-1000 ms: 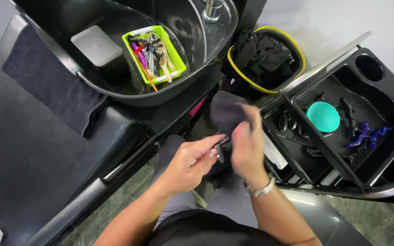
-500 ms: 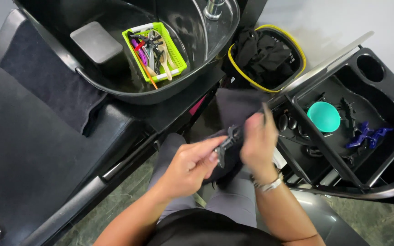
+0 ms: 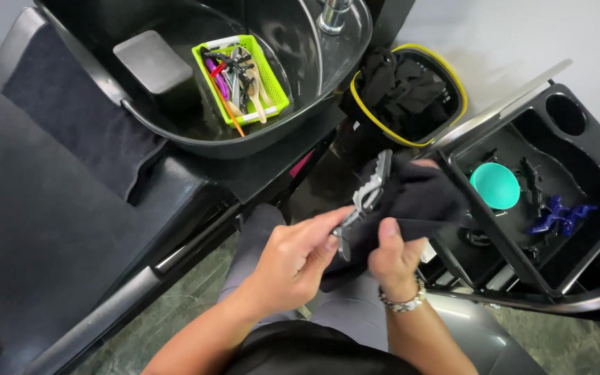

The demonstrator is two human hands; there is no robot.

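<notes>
Head view: left hand (image 3: 293, 260) pinches the lower end of a grey hair clip (image 3: 364, 200), whose long axis runs up and right from the fingertips. Right hand (image 3: 394, 255), just beside it, is closed on a dark cloth (image 3: 421, 198) touching the clip's upper end.

a grey metal hair clip (image 3: 366, 198), long and toothed, points up and right, tilted. a dark cloth (image 3: 411, 201) is bunched just beside it, touching.
</notes>
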